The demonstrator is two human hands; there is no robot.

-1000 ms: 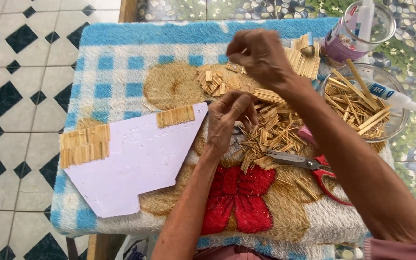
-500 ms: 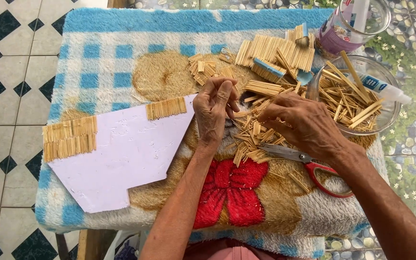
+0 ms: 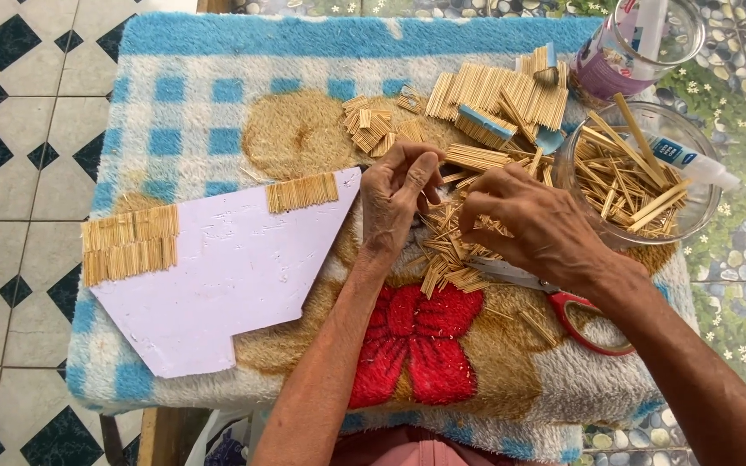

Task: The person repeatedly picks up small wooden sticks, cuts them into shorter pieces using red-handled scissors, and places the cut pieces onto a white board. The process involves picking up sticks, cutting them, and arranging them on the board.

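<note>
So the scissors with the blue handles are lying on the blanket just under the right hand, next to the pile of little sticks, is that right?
Not quite: the scissors have red handles, not blue. The head view shows them on the blanket, partly under the right hand, beside the pile of little sticks.

A small white glue tube (image 3: 688, 161) with a blue label band is lying tilted across the right rim of the clear glass bowl (image 3: 573, 185), its pale tip pointing away from the bowl. Just behind the bowl, a clear jar (image 3: 641, 43) wearing a purple-and-white label is standing at the worktop's far right corner, a white tube leaning inside it.
</note>
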